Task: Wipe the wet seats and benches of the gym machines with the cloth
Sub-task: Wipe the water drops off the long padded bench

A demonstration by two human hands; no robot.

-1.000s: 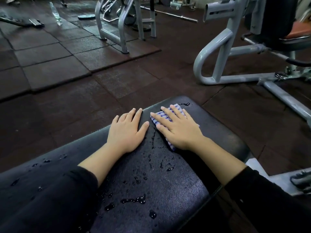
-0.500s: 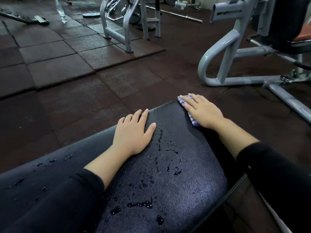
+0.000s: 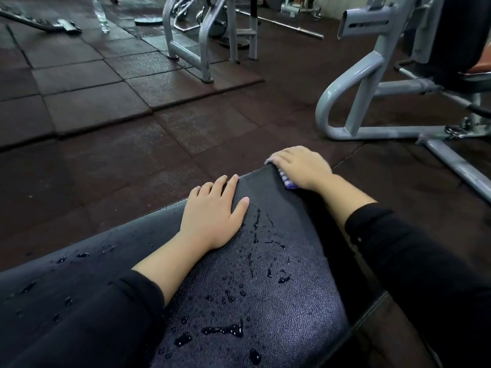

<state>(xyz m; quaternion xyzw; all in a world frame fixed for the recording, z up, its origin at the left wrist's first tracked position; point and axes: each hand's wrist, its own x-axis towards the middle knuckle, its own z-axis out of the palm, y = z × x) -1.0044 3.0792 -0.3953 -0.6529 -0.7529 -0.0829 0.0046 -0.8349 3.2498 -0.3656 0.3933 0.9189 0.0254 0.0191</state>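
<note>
- A black padded gym bench (image 3: pixel 279 301) fills the lower part of the view, seen from above by the person leaning over it.
- Water droplets (image 3: pixel 225 331) and small puddles lie scattered over the middle and near part of the pad, and more sit on its left portion.
- The left hand (image 3: pixel 215 213) rests flat on the pad near its far edge, palm down, fingers (image 3: pixel 221 185) straight and released, holding nothing.
- The right hand (image 3: pixel 300 166) presses down at the far right corner of the bench, its fingers bent over the corner on top of the cloth.
- The cloth (image 3: pixel 285 180), blue and white checked, lies under that hand at the corner; only a narrow strip shows beside the palm.
- Both arms wear black sleeves (image 3: pixel 414 261).
- Beyond the bench is a dark rubber-tiled floor (image 3: pixel 106 107).
- Grey metal machine frames (image 3: pixel 353 83) stand at the right and at the top centre.
- A clear bottle (image 3: pixel 100 14) stands on the floor at the top left.
</note>
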